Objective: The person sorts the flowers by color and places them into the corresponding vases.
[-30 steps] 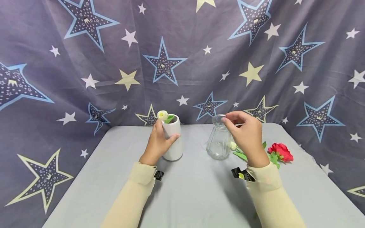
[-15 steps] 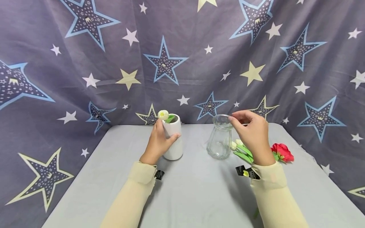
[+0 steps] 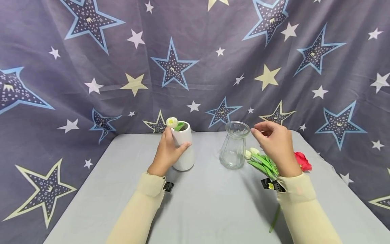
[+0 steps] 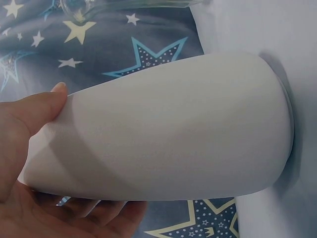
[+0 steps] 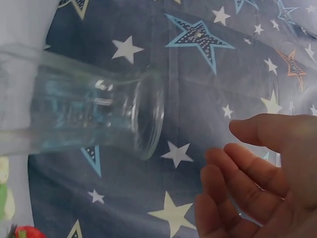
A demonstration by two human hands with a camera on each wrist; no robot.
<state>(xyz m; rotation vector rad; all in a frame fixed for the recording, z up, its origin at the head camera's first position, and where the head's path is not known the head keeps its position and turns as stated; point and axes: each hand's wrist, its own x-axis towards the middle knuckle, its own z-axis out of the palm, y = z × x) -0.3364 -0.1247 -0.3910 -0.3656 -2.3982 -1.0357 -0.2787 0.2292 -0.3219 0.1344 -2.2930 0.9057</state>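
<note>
My left hand point(image 3: 167, 152) grips a white vase point(image 3: 185, 157) standing upright on the table, thumb on its near side and fingers round the far side. A white tulip point(image 3: 172, 122) with a green leaf leans out over its rim. To the right stands a clear glass vase point(image 3: 233, 154) with a flared rim. Beside that rim is my right hand point(image 3: 276, 145), its fingers loosely bent. In the right wrist view a gap separates the fingertips point(image 5: 240, 128) from the glass rim, and nothing lies between thumb and fingers.
White tulips with green leaves point(image 3: 264, 164) lie right of the glass vase, partly behind my right hand. A red flower point(image 3: 302, 161) shows past the wrist, and a green stem point(image 3: 275, 219) pokes out beside the sleeve. A star-patterned curtain point(image 3: 195, 61) hangs behind the table point(image 3: 207, 203).
My right hand has let go of the glass vase's rim and moved right, away from it. More of the tulips now shows. The left hand keeps its grip on the white vase.
</note>
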